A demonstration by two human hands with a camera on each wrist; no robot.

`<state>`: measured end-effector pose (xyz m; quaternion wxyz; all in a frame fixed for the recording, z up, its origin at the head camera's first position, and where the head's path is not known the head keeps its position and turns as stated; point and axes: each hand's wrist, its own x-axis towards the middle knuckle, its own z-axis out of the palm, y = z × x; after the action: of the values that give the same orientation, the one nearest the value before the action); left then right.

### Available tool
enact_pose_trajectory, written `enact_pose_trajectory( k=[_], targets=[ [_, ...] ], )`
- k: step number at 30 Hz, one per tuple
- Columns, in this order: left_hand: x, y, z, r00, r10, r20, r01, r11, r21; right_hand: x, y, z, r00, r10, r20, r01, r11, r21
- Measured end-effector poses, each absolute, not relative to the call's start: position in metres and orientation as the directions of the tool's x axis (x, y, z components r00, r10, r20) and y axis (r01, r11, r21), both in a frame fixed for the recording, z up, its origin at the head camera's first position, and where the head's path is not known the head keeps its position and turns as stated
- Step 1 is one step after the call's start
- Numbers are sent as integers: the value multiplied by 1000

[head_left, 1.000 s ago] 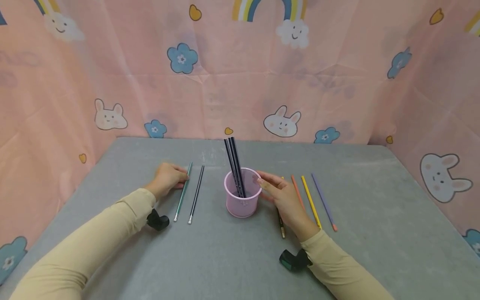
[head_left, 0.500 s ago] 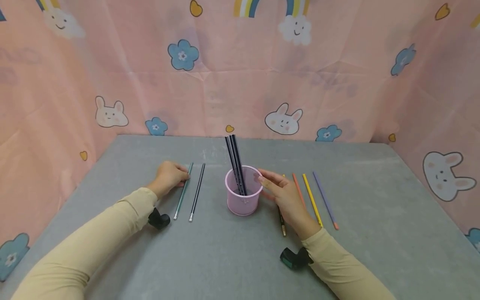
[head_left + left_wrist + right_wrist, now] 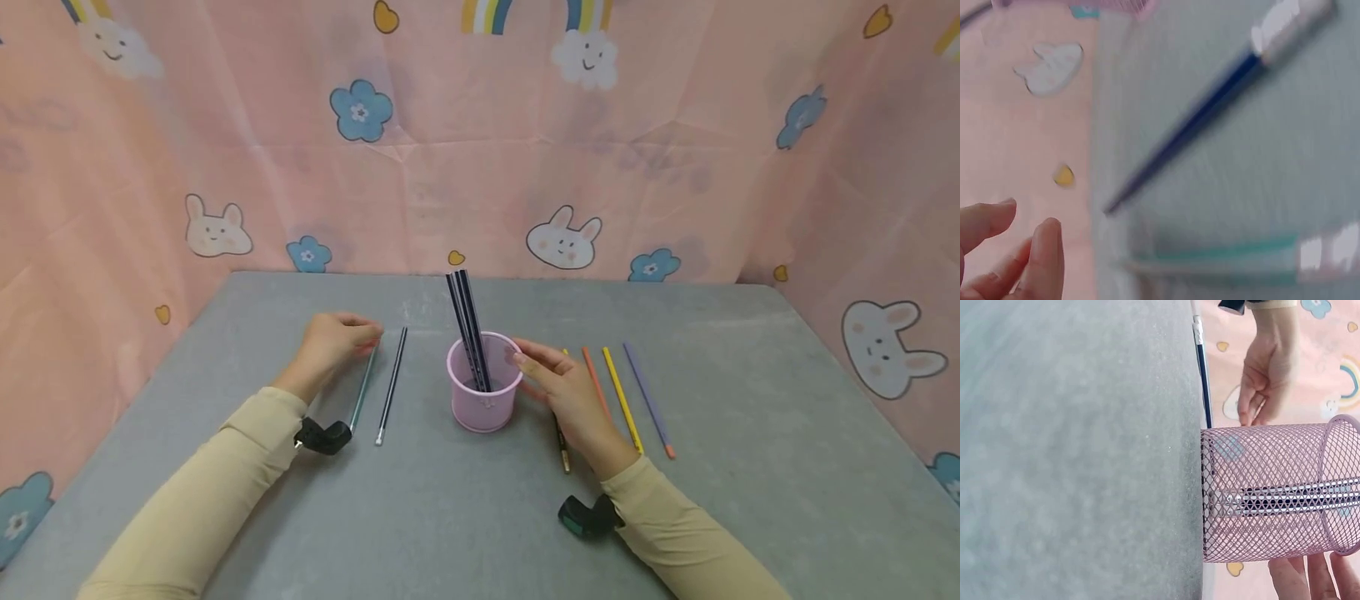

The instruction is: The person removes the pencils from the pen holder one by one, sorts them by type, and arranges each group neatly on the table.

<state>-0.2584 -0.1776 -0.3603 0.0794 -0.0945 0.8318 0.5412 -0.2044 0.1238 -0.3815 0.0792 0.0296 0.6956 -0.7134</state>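
My left hand [image 3: 333, 346] hovers over the far end of a teal pencil [image 3: 363, 387] lying on the grey table. In the left wrist view its thumb and fingers [image 3: 1046, 253] stand apart with nothing between them. Just right of that lies a dark blue pencil [image 3: 392, 387]. At the middle stands a pink mesh pen holder [image 3: 483, 410] with several dark striped pencils [image 3: 467, 325] leaning inside. My right hand [image 3: 577, 396] holds the holder by its right side, thumb near the rim. Its fingers [image 3: 1319, 581] press the mesh from outside in the right wrist view.
Right of the holder lie a black pencil [image 3: 562, 450], partly under my right hand, an orange pencil [image 3: 595, 375], a yellow pencil [image 3: 622, 400] and a purple pencil [image 3: 648, 400]. A pink patterned cloth [image 3: 450, 192] hangs behind the table's far edge.
My left hand has let go of the teal pencil and risen slightly, moving a little away toward its far tip. The right hand and pen holder stay in place.
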Motion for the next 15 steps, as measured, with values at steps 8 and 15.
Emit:
enact_pose_trajectory(
  k=[8, 15],
  targets=[
    [-247, -150, -347, -985, -32, -170, -170, 373, 912, -204, 125, -381, -986, -64, -154, 155, -13, -988],
    [-241, -131, -340, -992, 6, -125, -118, 300, 947, -204, 124, -380, -987, -68, -148, 149, -21, -989]
  ],
)
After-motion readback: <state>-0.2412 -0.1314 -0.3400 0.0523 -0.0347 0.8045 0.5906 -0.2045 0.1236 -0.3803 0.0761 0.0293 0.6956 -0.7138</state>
